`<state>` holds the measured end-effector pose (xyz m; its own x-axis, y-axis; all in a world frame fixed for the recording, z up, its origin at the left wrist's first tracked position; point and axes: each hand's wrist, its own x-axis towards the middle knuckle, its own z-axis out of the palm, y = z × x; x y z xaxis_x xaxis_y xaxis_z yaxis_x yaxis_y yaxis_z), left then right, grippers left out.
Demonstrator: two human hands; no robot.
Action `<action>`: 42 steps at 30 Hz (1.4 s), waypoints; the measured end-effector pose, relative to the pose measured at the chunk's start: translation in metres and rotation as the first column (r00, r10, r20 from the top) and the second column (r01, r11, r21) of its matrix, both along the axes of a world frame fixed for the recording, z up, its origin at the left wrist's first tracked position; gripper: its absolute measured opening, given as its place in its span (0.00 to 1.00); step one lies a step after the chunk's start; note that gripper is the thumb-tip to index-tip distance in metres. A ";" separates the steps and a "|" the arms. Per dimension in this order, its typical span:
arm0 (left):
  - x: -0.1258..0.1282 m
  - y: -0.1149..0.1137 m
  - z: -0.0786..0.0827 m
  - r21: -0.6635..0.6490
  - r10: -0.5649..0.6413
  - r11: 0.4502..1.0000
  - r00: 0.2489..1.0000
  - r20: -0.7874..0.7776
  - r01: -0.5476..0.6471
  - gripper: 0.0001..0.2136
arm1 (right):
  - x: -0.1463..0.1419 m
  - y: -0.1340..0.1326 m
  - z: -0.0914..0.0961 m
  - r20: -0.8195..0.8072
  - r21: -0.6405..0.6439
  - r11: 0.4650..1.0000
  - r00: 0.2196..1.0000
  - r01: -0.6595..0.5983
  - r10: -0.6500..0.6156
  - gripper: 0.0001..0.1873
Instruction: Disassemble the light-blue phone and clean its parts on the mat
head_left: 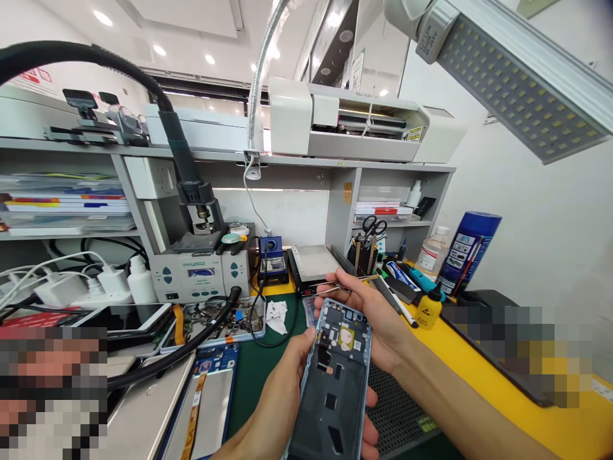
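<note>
While the left hand [281, 385] wraps fingers round a flat oblong phone [332, 380], the right hand [373, 313] pinches slim metal tweezers [324, 283].

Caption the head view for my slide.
Left hand cradling an opened phone, right hand at its edge with tweezers, over a workbench.

Bare left hand [272, 393] and bare right hand [376, 310], slender fingers [350, 282]
The right forearm [462, 390] is smooth and uncovered as far as it shows, tapering toward the hand; the left forearm [235, 448] lies mostly out of view, so anything worn there is hard to judge
</note>
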<state>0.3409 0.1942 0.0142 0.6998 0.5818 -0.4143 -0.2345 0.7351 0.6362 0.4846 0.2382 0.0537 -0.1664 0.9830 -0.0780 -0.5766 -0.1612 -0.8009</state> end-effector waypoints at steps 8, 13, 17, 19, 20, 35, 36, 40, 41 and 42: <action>-0.001 0.001 -0.002 0.011 0.018 1.000 1.000 0.026 -0.019 0.47 | 0.006 0.006 -0.001 0.175 0.193 0.969 0.966 0.157 -0.192 0.10; -0.006 0.003 0.001 0.029 0.030 0.999 0.996 0.087 -0.033 0.47 | 0.017 -0.008 0.005 0.226 0.523 0.768 0.809 0.369 -0.542 0.09; -0.012 0.006 0.001 0.053 0.006 0.998 0.991 0.130 -0.013 0.46 | 0.011 -0.039 0.005 0.336 0.778 0.578 0.615 0.246 -0.714 0.06; -0.014 0.007 0.000 0.041 -0.015 0.999 0.986 0.167 0.008 0.46 | 0.005 -0.052 0.000 0.366 0.843 0.521 0.565 0.135 -0.739 0.04; -0.015 0.007 -0.001 0.039 -0.026 0.999 0.981 0.191 0.019 0.45 | 0.003 -0.057 -0.003 0.382 0.855 0.512 0.563 0.086 -0.733 0.04; -0.026 0.021 -0.007 -0.040 -0.129 0.989 0.969 0.212 0.140 0.36 | -0.004 -0.061 -0.016 0.315 0.922 0.380 0.435 0.069 -0.843 0.07; -0.027 0.022 -0.007 -0.026 -0.104 0.993 0.973 0.208 0.111 0.33 | -0.005 -0.062 -0.017 0.314 0.921 0.380 0.414 0.085 -0.855 0.07; -0.032 0.024 -0.009 0.065 0.051 0.996 0.973 0.224 -0.067 0.15 | -0.003 -0.065 -0.019 0.268 0.952 0.302 0.338 0.049 -0.902 0.07; -0.033 0.025 -0.010 0.085 0.054 0.994 0.975 0.215 -0.074 0.13 | -0.002 -0.065 -0.019 0.265 0.958 0.288 0.346 0.016 -0.900 0.07; -0.034 0.027 -0.012 0.100 0.049 0.992 0.979 0.200 -0.070 0.12 | -0.001 -0.065 -0.019 0.268 0.959 0.283 0.353 -0.010 -0.896 0.08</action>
<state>0.3068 0.2207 0.0025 0.7240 0.6583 -0.2058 -0.4041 0.6466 0.6470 0.4832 0.1729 0.0351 0.0043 0.4538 0.8911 0.5472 0.7448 -0.3819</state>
